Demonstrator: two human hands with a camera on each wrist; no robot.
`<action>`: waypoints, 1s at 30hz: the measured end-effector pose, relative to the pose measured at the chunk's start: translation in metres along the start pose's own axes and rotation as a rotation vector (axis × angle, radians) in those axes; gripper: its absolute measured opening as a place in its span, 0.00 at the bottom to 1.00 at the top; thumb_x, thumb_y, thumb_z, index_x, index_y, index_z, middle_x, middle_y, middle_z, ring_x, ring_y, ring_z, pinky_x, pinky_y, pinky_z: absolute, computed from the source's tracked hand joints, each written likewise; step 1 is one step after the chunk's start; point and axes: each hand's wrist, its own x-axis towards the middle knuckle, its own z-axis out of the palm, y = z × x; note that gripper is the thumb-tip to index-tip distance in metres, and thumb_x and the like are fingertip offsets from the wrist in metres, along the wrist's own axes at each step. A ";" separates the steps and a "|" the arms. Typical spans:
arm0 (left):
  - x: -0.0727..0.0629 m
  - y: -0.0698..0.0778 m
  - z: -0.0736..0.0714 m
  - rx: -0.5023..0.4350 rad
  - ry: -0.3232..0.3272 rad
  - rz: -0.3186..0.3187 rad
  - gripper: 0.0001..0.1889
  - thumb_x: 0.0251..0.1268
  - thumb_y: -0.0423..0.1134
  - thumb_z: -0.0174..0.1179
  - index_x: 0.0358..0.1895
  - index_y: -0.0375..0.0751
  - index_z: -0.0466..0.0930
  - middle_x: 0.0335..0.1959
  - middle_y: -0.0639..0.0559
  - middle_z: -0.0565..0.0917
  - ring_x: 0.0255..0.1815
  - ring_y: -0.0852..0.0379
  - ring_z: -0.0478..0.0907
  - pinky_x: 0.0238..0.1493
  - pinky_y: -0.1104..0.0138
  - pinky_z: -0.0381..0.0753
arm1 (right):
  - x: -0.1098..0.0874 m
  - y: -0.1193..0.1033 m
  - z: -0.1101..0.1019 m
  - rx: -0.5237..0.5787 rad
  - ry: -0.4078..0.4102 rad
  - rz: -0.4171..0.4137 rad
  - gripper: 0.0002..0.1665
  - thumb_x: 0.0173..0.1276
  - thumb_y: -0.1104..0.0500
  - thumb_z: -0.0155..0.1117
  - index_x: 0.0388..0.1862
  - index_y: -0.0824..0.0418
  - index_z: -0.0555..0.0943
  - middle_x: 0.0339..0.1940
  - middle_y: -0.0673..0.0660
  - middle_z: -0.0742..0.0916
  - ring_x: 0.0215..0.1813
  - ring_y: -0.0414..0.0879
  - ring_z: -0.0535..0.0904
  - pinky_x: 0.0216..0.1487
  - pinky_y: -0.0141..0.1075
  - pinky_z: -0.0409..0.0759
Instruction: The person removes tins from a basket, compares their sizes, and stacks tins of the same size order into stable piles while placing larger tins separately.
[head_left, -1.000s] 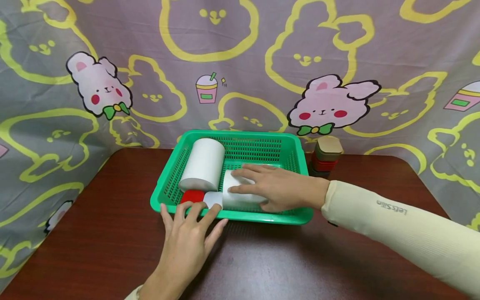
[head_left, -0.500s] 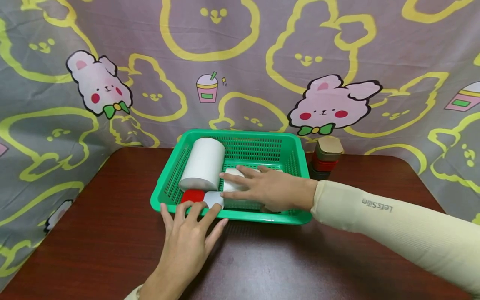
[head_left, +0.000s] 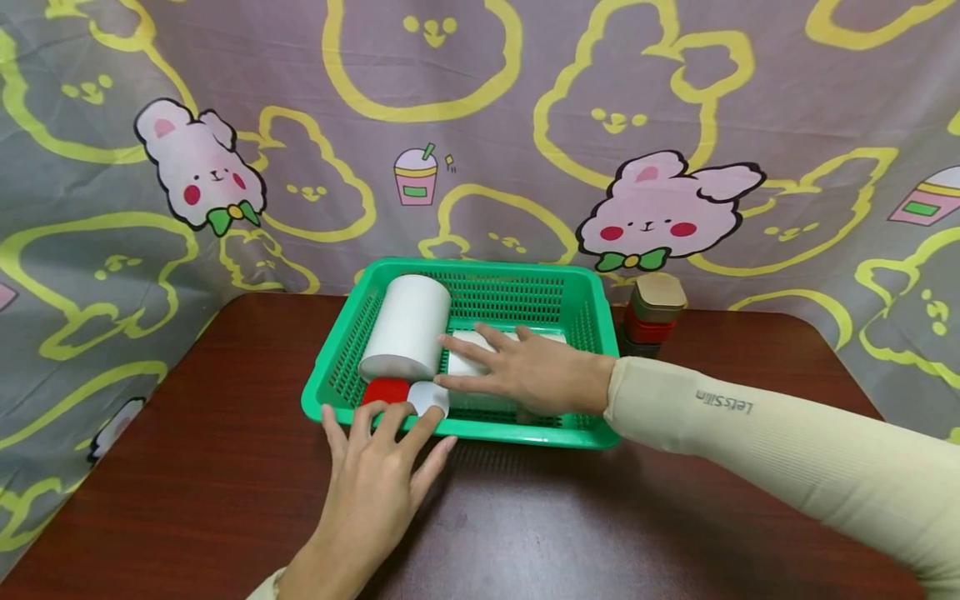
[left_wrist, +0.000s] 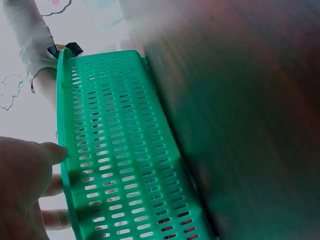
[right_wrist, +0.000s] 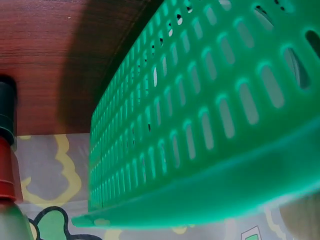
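A green plastic basket (head_left: 495, 432) stands on the table. Inside, a large white paper roll (head_left: 408, 325) lies along the left side, with a red rounded item (head_left: 385, 389) and a whitish rounded item (head_left: 426, 398) in front. My left hand (head_left: 371, 475) holds the near rim, several fingers reaching over it beside those two items; the left wrist view shows fingers on both sides of the rim. Spread nearly straight, the fingers of my right hand (head_left: 536, 371) rest on a second white roll (head_left: 467, 362), partly covered by them. The right thumb is hidden.
Right of the basket stands a stack of small square canisters (head_left: 654, 312) in beige, red and black. Close behind the dark wooden table (head_left: 225, 450) hangs a patterned curtain (head_left: 480, 150). The basket's slotted wall (right_wrist: 200, 115) fills much of the right wrist view.
My right hand has shifted left across the second roll, its sleeve following. The left hand keeps its place on the rim, and the basket hardly moves.
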 end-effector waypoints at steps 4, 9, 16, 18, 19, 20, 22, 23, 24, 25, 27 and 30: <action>0.000 0.000 0.000 0.002 -0.006 -0.001 0.34 0.84 0.66 0.33 0.50 0.51 0.89 0.41 0.47 0.86 0.48 0.36 0.79 0.54 0.12 0.58 | 0.001 0.000 0.002 0.026 0.003 0.009 0.64 0.61 0.43 0.81 0.87 0.36 0.51 0.90 0.57 0.51 0.85 0.68 0.58 0.65 0.66 0.79; -0.001 0.000 0.000 0.004 -0.007 -0.002 0.34 0.84 0.66 0.32 0.50 0.51 0.89 0.41 0.46 0.86 0.48 0.36 0.79 0.54 0.12 0.59 | 0.001 0.000 0.003 0.049 0.000 0.011 0.63 0.62 0.45 0.81 0.87 0.36 0.52 0.90 0.57 0.51 0.85 0.68 0.57 0.67 0.68 0.77; 0.000 0.000 0.001 0.006 0.009 0.000 0.34 0.85 0.66 0.33 0.49 0.52 0.89 0.40 0.47 0.86 0.48 0.37 0.79 0.53 0.12 0.59 | 0.000 0.000 0.004 0.044 0.017 0.012 0.60 0.64 0.49 0.80 0.86 0.35 0.54 0.90 0.56 0.51 0.85 0.68 0.58 0.67 0.69 0.76; 0.000 0.000 0.001 0.004 0.011 0.001 0.34 0.85 0.65 0.33 0.49 0.51 0.89 0.40 0.47 0.86 0.48 0.37 0.79 0.53 0.12 0.59 | -0.001 0.000 0.004 0.049 0.020 0.018 0.60 0.64 0.50 0.80 0.86 0.35 0.55 0.90 0.55 0.51 0.84 0.68 0.58 0.67 0.70 0.75; 0.000 0.000 0.001 0.004 0.011 0.001 0.34 0.85 0.65 0.33 0.49 0.51 0.89 0.40 0.47 0.86 0.48 0.37 0.79 0.53 0.12 0.59 | -0.002 0.001 0.004 0.050 0.022 0.022 0.59 0.64 0.51 0.80 0.86 0.34 0.55 0.90 0.55 0.51 0.84 0.68 0.58 0.68 0.70 0.74; 0.000 0.000 0.000 0.004 0.010 0.000 0.34 0.85 0.65 0.33 0.49 0.51 0.89 0.40 0.47 0.86 0.48 0.37 0.79 0.53 0.12 0.59 | -0.003 0.001 0.004 0.050 0.026 0.026 0.59 0.64 0.51 0.80 0.86 0.34 0.55 0.90 0.55 0.51 0.84 0.68 0.58 0.68 0.70 0.74; 0.000 0.000 0.000 0.002 0.006 -0.001 0.34 0.84 0.66 0.33 0.49 0.51 0.89 0.41 0.47 0.86 0.48 0.37 0.79 0.53 0.12 0.59 | -0.006 0.002 0.003 0.040 0.038 0.038 0.60 0.63 0.51 0.80 0.86 0.34 0.55 0.90 0.55 0.51 0.84 0.68 0.58 0.68 0.70 0.74; 0.000 0.000 0.000 0.002 0.004 -0.001 0.34 0.84 0.66 0.33 0.49 0.51 0.89 0.41 0.47 0.86 0.48 0.37 0.79 0.53 0.12 0.59 | -0.007 0.003 0.002 0.034 0.047 0.047 0.60 0.63 0.50 0.81 0.86 0.34 0.55 0.90 0.55 0.51 0.85 0.68 0.58 0.69 0.70 0.74; 0.000 0.000 0.000 0.002 0.001 -0.001 0.34 0.84 0.66 0.33 0.49 0.51 0.89 0.41 0.47 0.86 0.48 0.36 0.79 0.53 0.12 0.59 | -0.009 0.004 0.001 0.031 0.059 0.056 0.61 0.62 0.50 0.81 0.86 0.34 0.54 0.90 0.55 0.51 0.85 0.68 0.57 0.69 0.69 0.74; 0.000 0.000 0.000 0.002 -0.002 -0.002 0.34 0.84 0.66 0.33 0.49 0.51 0.89 0.41 0.46 0.86 0.48 0.36 0.79 0.54 0.12 0.59 | -0.010 0.005 -0.001 0.025 0.072 0.068 0.61 0.62 0.50 0.81 0.86 0.34 0.54 0.90 0.54 0.50 0.85 0.68 0.57 0.69 0.69 0.74; 0.000 0.000 -0.001 0.001 -0.007 -0.003 0.35 0.84 0.66 0.33 0.50 0.51 0.89 0.41 0.46 0.86 0.48 0.36 0.79 0.54 0.12 0.59 | -0.014 0.007 -0.004 0.025 0.110 0.093 0.62 0.61 0.48 0.82 0.86 0.34 0.54 0.90 0.55 0.50 0.85 0.68 0.57 0.69 0.69 0.74; 0.000 0.000 -0.001 0.003 -0.011 -0.002 0.35 0.84 0.66 0.33 0.50 0.51 0.89 0.41 0.46 0.87 0.48 0.36 0.79 0.54 0.12 0.58 | -0.022 0.010 -0.010 0.029 0.179 0.132 0.64 0.58 0.46 0.84 0.86 0.35 0.54 0.90 0.55 0.50 0.84 0.68 0.57 0.67 0.69 0.76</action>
